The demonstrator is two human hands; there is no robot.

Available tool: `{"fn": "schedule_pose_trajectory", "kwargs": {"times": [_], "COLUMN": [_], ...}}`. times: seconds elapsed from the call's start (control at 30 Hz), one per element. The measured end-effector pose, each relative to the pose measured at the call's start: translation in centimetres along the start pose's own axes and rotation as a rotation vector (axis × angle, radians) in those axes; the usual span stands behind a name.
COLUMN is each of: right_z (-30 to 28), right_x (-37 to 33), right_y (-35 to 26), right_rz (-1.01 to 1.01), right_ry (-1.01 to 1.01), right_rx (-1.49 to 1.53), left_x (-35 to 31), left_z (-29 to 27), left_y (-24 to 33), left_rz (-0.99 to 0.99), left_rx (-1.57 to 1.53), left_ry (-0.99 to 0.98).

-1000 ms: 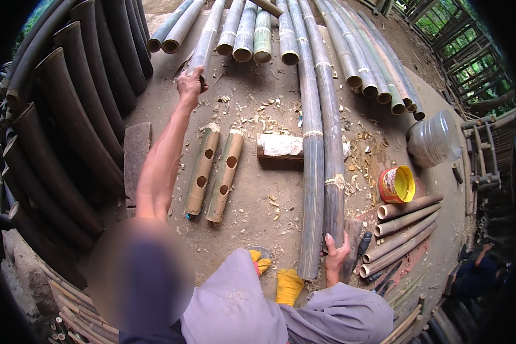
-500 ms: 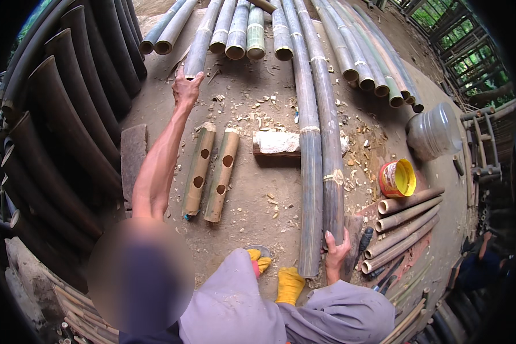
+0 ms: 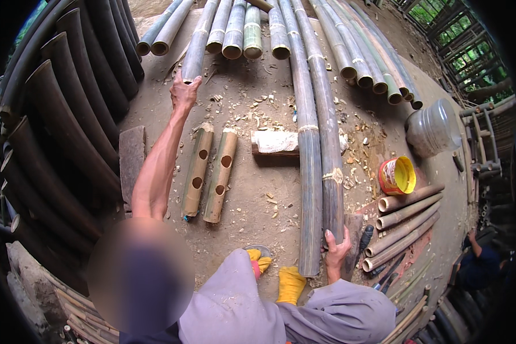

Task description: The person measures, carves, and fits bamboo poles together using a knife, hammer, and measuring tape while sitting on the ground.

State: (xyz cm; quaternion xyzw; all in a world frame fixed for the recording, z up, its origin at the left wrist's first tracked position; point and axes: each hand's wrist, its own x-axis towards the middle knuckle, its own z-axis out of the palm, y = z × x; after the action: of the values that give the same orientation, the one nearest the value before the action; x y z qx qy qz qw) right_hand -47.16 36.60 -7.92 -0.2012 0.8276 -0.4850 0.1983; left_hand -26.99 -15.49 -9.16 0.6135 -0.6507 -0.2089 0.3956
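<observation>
My left hand, arm stretched far forward, grips the near end of a grey-brown bamboo pole lying on the ground. Close to my right knee, my right hand is curled against the near end of another long bamboo pole; its fingers are partly hidden by the pole. Directly left of that pole lies a second long bamboo pole. Both long poles rest across a low block with a whitish top. Two short bamboo pieces with cut holes, one left of the other, lie between my arms.
More bamboo poles reach in from the far side. Dark, curved bamboo lengths line the left. On the right are a yellow-red tub, a clear plastic container and short bamboo tubes. Another person is at far right.
My left hand and the pole end in it have come very slightly nearer. My right hand keeps its place at the long pole. The view has shifted a little.
</observation>
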Motion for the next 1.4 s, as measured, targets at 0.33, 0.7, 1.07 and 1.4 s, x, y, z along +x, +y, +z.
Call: {"fn": "schedule_pose_trajectory", "kwargs": {"times": [0.33, 0.7, 1.07, 1.4], "right_z": [0.1, -0.1, 0.1, 0.1], "right_x": [0.1, 0.1, 0.0, 0.1], "right_y": [-0.6, 0.5, -0.3, -0.2], "right_rz": [-0.051, -0.052, 0.051, -0.012], "right_ry": [0.028, 0.043, 0.032, 0.032], "right_rx": [-0.049, -0.036, 0.032, 0.031], "left_x": [0.8, 0.9, 2.2, 1.4], "left_z": [0.5, 1.0, 2.3, 1.4], "left_y": [-1.1, -1.7, -4.3, -3.0], "left_rz": [-0.06, -0.08, 0.036, -0.067], "left_rx": [-0.043, -0.096, -0.067, -0.021], "left_ry": [-0.057, -0.112, -0.023, -0.063]}}
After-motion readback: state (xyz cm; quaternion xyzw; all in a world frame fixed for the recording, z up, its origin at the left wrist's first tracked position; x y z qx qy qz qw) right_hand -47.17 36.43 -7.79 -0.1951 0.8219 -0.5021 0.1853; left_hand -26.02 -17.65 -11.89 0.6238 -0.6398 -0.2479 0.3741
